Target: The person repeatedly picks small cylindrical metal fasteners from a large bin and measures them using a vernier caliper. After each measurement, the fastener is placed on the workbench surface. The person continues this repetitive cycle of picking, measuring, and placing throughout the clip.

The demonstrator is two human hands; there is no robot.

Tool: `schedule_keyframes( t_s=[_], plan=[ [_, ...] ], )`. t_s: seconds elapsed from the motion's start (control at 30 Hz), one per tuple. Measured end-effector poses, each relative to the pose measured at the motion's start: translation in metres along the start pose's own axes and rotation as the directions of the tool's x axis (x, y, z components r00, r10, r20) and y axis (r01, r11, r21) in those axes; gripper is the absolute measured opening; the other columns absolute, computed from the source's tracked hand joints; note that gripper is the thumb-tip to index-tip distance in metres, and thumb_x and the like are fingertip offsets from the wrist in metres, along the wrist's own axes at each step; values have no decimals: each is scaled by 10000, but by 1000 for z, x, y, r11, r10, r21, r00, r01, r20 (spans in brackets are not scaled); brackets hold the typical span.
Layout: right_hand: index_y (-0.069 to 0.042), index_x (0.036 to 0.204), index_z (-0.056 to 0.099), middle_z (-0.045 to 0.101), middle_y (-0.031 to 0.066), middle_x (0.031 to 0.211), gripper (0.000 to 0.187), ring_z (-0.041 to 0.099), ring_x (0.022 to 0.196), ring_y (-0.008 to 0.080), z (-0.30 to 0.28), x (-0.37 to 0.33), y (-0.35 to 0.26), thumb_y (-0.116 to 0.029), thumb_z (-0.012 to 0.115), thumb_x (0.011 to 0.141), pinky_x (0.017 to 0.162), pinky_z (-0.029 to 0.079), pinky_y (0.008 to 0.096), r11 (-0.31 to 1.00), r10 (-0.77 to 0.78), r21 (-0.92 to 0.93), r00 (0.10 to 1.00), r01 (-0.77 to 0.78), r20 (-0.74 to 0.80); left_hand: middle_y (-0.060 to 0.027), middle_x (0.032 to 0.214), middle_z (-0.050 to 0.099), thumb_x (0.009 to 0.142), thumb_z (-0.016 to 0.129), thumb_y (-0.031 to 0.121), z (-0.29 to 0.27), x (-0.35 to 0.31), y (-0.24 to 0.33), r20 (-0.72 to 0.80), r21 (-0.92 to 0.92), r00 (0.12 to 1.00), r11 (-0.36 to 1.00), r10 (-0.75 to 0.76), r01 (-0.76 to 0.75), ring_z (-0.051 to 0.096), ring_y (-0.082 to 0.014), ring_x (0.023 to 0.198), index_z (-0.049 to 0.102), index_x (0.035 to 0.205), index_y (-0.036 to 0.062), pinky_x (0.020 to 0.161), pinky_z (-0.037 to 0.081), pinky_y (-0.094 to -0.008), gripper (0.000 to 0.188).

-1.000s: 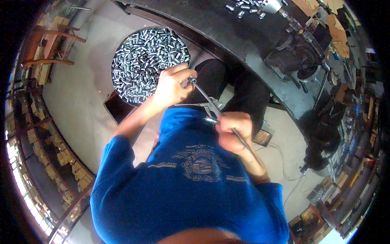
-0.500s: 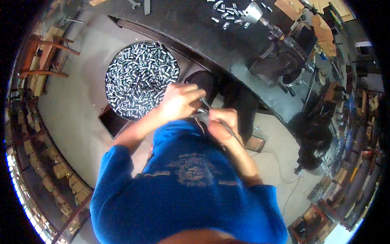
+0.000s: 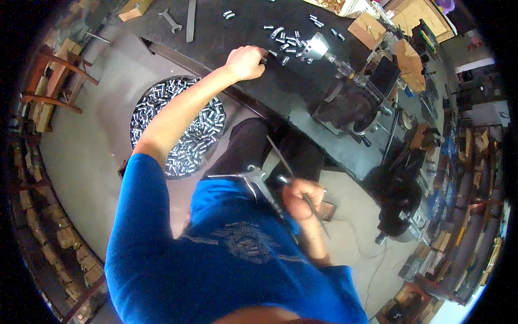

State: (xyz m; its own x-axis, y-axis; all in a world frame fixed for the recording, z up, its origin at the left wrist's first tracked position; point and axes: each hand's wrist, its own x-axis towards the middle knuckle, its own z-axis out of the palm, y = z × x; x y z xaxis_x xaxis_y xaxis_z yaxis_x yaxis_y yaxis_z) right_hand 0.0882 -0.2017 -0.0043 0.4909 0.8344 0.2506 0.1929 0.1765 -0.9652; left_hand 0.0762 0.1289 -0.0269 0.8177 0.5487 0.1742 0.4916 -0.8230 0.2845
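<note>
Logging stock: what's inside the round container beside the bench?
Many small shiny metal cylinders, loosely heaped. The left forearm hides a strip across them; whatever lies beneath the top layer can't be seen.

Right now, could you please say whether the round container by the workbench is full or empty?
Looks full: metal sleeves spread across the round container, nearly to its rim; the left forearm hides part. Depth cannot be told.

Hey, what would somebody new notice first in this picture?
Probably the round heap of small shiny metal cylinders, left of the dark trousers and partly hidden by the left forearm. Next come the left hand stretched over the dark workbench beside scattered metal pieces, and the right hand gripping a slim metal rod lower down.
</note>
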Motion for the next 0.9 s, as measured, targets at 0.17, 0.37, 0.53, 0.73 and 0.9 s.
schedule_keyframes(
  t_s=[0.17,0.37,0.53,0.73,0.9],
  plan=[
    [-60,528,281,276,14,487,275,321,432,115,-4,-5,6,123,480,579,424,259,238,992,77,-96,997,-78,-23,-168,893,630,756,603,347,8,16,16,2,50,1000,998,-23,23,611,-335,842,541,1065,77,702,497,-432,415],
    [-55,546,289,317,30,488,247,363,434,124,-3,-7,8,96,474,612,429,278,243,983,153,103,988,-155,34,-168,860,631,789,589,360,30,53,25,-30,13,998,998,-62,63,621,-333,812,523,1027,65,681,504,-435,385],
    [-53,538,303,347,18,490,241,393,445,118,0,-6,1,117,461,606,433,300,234,982,187,19,982,-188,38,-167,833,642,777,541,242,38,79,26,-92,-16,994,999,-53,52,628,-333,794,537,1007,53,680,506,-442,297],
    [-56,524,300,329,-7,487,264,356,451,91,3,-11,15,118,470,626,438,297,210,987,161,10,987,-161,3,-173,825,640,775,591,342,34,80,19,-179,-97,984,995,-8,-9,624,-342,793,543,1089,78,670,502,-438,413],
    [-87,504,287,354,-34,496,369,372,456,56,6,-7,15,147,518,670,411,286,210,976,21,-218,999,-11,44,-144,712,625,776,627,381,-9,-4,-13,-339,-105,935,984,99,-142,620,-308,680,615,1030,97,601,491,-388,381]
  ],
)
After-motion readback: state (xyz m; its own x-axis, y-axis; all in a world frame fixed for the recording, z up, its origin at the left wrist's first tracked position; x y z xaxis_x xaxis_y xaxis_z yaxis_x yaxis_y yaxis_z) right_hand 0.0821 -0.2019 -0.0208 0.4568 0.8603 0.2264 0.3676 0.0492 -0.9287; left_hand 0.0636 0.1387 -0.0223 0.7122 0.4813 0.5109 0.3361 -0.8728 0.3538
